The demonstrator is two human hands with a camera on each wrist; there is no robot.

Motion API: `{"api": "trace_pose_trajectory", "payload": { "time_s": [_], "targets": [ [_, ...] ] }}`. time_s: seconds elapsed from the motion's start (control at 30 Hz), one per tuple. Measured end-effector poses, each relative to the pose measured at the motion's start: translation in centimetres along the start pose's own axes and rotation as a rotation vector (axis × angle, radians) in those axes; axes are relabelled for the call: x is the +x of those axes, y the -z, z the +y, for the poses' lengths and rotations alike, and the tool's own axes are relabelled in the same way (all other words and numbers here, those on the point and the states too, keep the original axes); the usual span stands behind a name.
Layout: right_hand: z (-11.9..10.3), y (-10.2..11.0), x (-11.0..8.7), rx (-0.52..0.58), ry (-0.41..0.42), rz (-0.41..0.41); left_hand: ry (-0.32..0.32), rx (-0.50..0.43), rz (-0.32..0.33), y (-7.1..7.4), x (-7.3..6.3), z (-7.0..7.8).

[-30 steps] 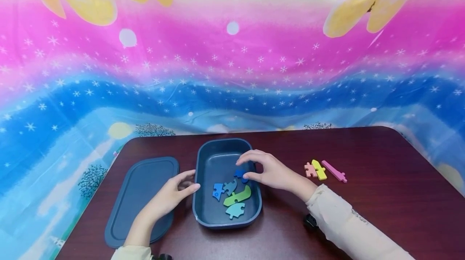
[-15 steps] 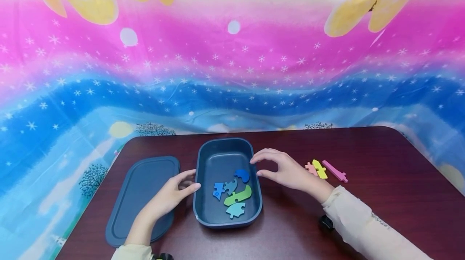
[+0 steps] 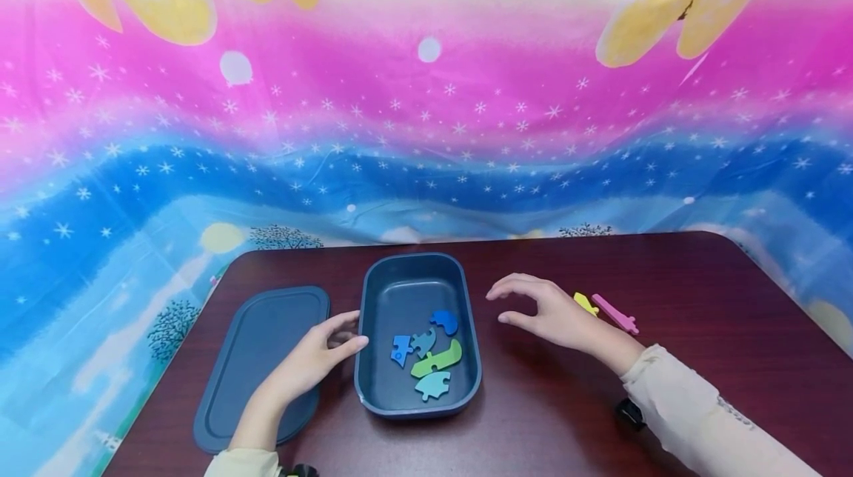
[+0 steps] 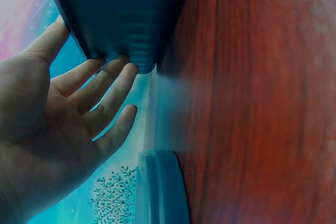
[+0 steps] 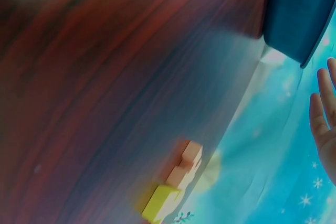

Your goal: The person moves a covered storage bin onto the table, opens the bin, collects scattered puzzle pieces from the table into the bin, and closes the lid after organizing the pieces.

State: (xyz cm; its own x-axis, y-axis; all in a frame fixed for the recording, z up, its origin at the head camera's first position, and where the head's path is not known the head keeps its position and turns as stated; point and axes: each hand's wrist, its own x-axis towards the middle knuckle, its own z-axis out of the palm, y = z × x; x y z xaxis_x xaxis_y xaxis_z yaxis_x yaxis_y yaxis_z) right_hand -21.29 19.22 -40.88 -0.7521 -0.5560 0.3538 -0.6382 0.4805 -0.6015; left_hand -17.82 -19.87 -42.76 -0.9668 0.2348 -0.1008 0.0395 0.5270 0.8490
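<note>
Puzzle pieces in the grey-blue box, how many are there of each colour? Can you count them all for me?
Blue pieces: 2
Dark teal piece: 1
Lime green piece: 1
Mint green piece: 1
Total in the box: 5

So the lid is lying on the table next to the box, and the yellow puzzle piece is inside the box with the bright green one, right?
Not quite: the yellow piece is outside the box, on the table, as the head view shows. The lid does lie next to the box, and the bright green piece is inside.
</note>
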Motion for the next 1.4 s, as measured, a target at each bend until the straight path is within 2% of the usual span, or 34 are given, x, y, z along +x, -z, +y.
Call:
{"api": "trace_pose_trajectory", "payload": {
  "time_s": [0.43,0.7,0.93,1.23,1.4],
  "targets": [
    [1.1,1.6,-1.8,-0.056,-0.014,0.002,-0.003,0.000,-0.003,0.0,0.1,-0.2],
    [1.9,2.3,-3.1,-0.029,-0.087,0.000,-0.002,-0.002,-0.003,0.0,0.1,-0.1],
    [2.4,3.1,-4.3,-0.084,-0.045,0.025,0.005,-0.003,-0.001,0.0,0.0,0.0],
    [3.2,3.9,-5.5,-0.181,-0.052,0.045,-0.004,-0.005,-0.003,0.0,0.1,-0.1],
    [3.5,4.3,-5.8,-0.194,-0.041,0.056,-0.001,-0.002,-0.002,0.0,0.0,0.0]
  ]
}}
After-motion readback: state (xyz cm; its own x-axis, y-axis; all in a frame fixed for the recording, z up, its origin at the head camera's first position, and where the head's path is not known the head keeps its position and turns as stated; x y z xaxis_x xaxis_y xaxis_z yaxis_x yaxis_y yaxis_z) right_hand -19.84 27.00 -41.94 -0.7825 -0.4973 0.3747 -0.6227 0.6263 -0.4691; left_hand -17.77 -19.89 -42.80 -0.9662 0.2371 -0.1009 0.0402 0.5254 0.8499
